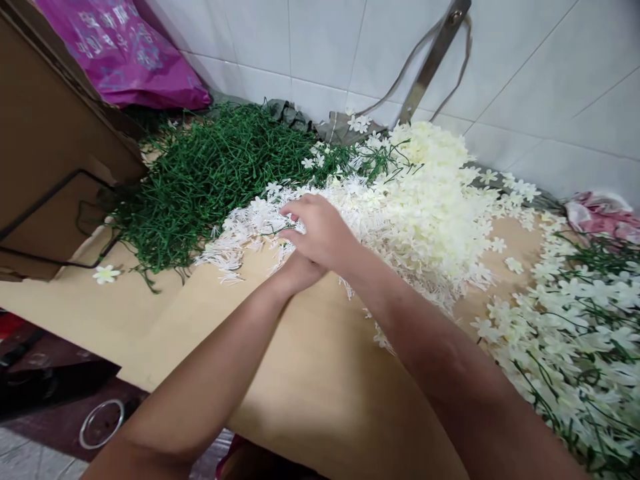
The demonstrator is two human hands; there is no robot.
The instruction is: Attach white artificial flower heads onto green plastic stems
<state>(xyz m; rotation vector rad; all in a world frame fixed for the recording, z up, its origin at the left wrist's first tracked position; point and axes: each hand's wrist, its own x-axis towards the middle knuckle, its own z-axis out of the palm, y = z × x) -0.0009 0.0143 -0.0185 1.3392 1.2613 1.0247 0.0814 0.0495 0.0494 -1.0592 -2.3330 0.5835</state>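
Observation:
My right hand (320,230) crosses over my left hand at the edge of a heap of white artificial flower parts. Its fingers are bent and point left, with a gap between thumb and forefinger and nothing clearly held. Beneath it lies my left hand (304,272), its fingers hidden behind the right. A thin green stem shows beside the right thumb; whether a hand touches it I cannot tell. Thin white stamen-like pieces (250,227) lie around the fingers. Behind and to the left is a pile of green plastic stems (220,167); to the right, cream flower heads (430,200) are heaped.
White flowers on green stems (590,327) cover the right side. A cardboard box (55,153) and a purple bag (135,60) stand at the left. A metal strip (435,60) leans on the tiled wall. One loose flower (106,274) lies near the tan board's (165,320) left edge.

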